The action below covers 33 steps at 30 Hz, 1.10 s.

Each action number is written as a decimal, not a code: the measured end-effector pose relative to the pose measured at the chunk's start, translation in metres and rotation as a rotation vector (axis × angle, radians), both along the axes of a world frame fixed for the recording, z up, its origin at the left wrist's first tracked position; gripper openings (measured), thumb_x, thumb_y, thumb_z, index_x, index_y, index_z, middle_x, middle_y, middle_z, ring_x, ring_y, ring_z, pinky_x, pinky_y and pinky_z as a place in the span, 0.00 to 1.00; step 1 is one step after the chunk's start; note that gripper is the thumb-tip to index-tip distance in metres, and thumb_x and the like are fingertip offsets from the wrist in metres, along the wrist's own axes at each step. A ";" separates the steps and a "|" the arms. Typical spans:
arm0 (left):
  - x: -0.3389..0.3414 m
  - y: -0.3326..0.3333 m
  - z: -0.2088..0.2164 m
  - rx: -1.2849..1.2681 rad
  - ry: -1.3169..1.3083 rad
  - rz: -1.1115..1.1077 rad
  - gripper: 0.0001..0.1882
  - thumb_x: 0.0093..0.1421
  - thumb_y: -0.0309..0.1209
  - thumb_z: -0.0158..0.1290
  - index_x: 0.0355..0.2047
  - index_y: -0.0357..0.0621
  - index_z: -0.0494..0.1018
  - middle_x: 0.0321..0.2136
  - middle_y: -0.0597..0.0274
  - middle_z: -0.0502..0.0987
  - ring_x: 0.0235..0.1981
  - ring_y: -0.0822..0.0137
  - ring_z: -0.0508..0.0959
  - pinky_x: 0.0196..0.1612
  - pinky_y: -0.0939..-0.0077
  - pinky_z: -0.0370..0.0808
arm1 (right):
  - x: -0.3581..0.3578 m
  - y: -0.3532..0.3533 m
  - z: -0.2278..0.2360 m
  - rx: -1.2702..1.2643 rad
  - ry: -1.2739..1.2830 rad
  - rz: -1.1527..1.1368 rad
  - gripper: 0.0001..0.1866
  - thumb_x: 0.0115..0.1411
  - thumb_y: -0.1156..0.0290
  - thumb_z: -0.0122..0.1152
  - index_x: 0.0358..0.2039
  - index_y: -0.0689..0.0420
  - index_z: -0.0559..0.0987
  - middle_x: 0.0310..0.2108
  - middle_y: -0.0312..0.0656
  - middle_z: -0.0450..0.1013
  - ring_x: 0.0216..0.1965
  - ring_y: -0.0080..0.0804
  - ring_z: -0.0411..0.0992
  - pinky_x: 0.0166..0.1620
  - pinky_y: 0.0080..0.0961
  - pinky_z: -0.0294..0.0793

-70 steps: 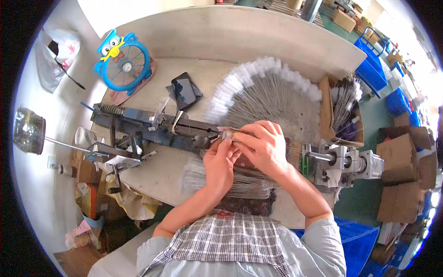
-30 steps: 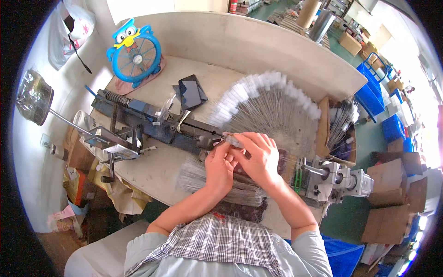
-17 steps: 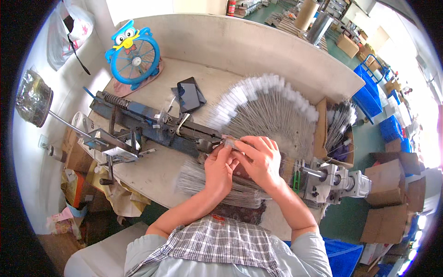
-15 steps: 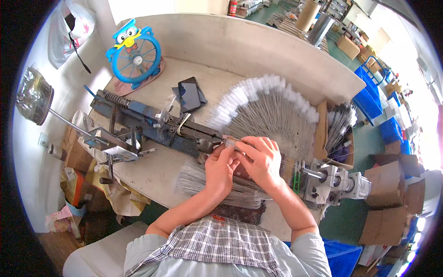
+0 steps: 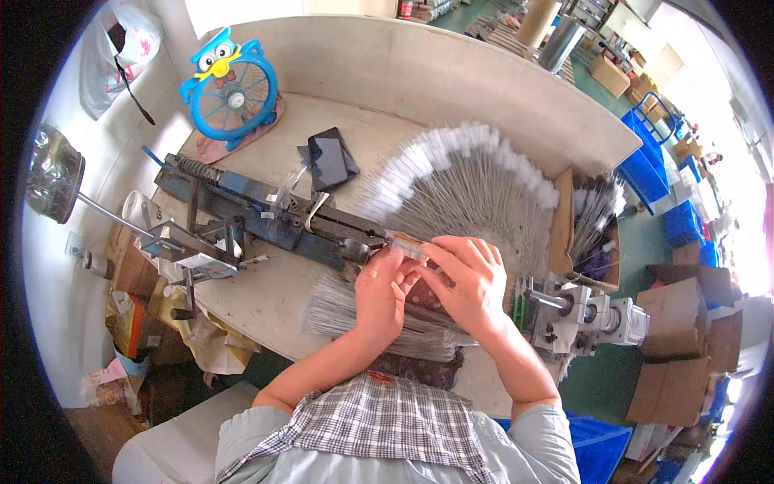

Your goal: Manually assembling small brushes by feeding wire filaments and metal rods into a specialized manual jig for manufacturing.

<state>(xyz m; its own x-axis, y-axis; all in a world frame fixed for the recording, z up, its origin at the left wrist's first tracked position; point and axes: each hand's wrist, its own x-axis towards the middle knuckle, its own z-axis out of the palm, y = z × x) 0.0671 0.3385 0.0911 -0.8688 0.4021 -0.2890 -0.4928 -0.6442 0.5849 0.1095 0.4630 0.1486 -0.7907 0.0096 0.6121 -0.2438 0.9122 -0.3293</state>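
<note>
At the right end of a long dark metal bench fixture [image 5: 266, 214], both my hands meet over a small pale, partly see-through piece [image 5: 409, 246]. My left hand [image 5: 380, 297] is closed on its left side, with thumb and fingertips pressed together. My right hand [image 5: 470, 282] pinches at its right end, fingertips bent inward. The piece's exact kind is too small to tell. Below the hands lies a bundle of thin grey wires [image 5: 343, 310], partly covered by my left forearm. Beyond them, thin wire stems with white tufted tips [image 5: 463, 173] spread in a fan on the table.
A metal clamp-like device [image 5: 584, 319] stands at the table's right edge. Beside the fan is a cardboard box [image 5: 562, 230] with more tufted wires. A dark phone [image 5: 329, 161] and a blue cartoon-topped fan [image 5: 234, 97] sit toward the back, before a raised table wall [image 5: 451, 81].
My right hand has shifted slightly right, and its fingers have drawn a little away from the left hand. More of the pale piece shows between them. The whole view has moved slightly.
</note>
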 end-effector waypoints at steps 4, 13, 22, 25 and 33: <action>0.004 -0.008 0.009 0.012 0.000 0.005 0.26 0.66 0.50 0.35 0.47 0.39 0.65 0.44 0.56 0.71 0.47 0.63 0.71 0.52 0.66 0.67 | 0.007 0.003 0.003 0.103 -0.151 -0.034 0.11 0.45 0.69 0.65 0.31 0.54 0.79 0.30 0.34 0.73 0.36 0.34 0.70 0.42 0.31 0.66; 0.008 -0.011 0.012 -0.122 0.035 -0.084 0.35 0.64 0.57 0.31 0.54 0.37 0.60 0.50 0.53 0.68 0.51 0.60 0.69 0.56 0.67 0.63 | 0.018 0.007 -0.003 0.033 -0.181 -0.035 0.06 0.49 0.70 0.62 0.29 0.55 0.79 0.27 0.36 0.73 0.34 0.35 0.70 0.41 0.31 0.67; 0.002 -0.066 0.001 -0.340 0.110 -0.229 0.25 0.65 0.39 0.44 0.57 0.37 0.58 0.51 0.52 0.68 0.49 0.60 0.72 0.48 0.69 0.69 | 0.046 0.019 -0.006 -0.173 -0.209 0.060 0.07 0.52 0.70 0.62 0.31 0.57 0.80 0.24 0.42 0.75 0.28 0.39 0.75 0.32 0.31 0.75; -0.017 -0.130 -0.043 -0.547 0.090 0.172 0.19 0.63 0.39 0.47 0.48 0.39 0.67 0.41 0.58 0.75 0.38 0.66 0.75 0.41 0.72 0.72 | 0.063 0.023 -0.037 -0.107 -0.421 0.063 0.07 0.52 0.69 0.60 0.32 0.55 0.78 0.27 0.39 0.74 0.31 0.38 0.74 0.33 0.31 0.75; -0.068 -0.386 -0.084 -0.566 -0.108 0.761 0.19 0.57 0.48 0.54 0.35 0.43 0.71 0.30 0.66 0.75 0.31 0.74 0.74 0.33 0.80 0.71 | 0.067 0.021 -0.052 0.014 -0.740 0.067 0.06 0.52 0.67 0.57 0.31 0.51 0.78 0.30 0.37 0.72 0.37 0.38 0.73 0.36 0.34 0.74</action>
<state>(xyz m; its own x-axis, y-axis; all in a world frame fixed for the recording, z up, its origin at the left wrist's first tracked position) -0.0010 -0.0470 0.0067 -0.7970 -0.4841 -0.3611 -0.1273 -0.4498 0.8840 0.1767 0.4841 0.0968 -0.9950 -0.0571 -0.0816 -0.0179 0.9084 -0.4177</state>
